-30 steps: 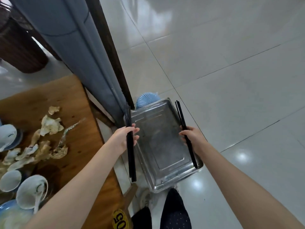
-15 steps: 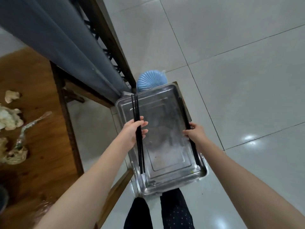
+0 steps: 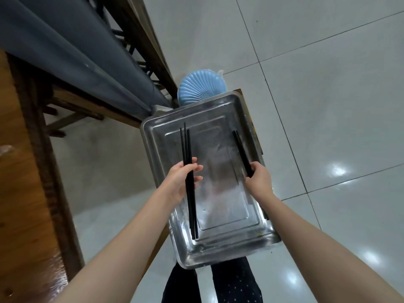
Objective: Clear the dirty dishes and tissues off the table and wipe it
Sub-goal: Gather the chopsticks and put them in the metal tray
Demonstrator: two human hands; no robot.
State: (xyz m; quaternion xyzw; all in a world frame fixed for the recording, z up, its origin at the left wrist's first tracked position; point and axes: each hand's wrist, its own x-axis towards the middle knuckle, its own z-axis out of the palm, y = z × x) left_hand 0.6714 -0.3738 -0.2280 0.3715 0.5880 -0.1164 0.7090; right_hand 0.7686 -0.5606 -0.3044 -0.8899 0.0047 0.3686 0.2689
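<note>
Tabletop [image 3: 19,193]: brown wood, far left.
Floor [image 3: 328,106]: pale glossy tiles.
Tray [image 3: 225,254]: steel, under both hands; blue ribbed dish [image 3: 200,88] beyond.
Left hand [image 3: 178,182]: curled round black chopsticks [image 3: 190,204] over tray.
Right hand [image 3: 260,182]: grips second chopstick bundle [image 3: 241,152] near tray's right edge.

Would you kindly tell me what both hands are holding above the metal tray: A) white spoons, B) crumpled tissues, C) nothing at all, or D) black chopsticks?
D: the left hand and right hand each grip black chopsticks over the metal tray.
</note>
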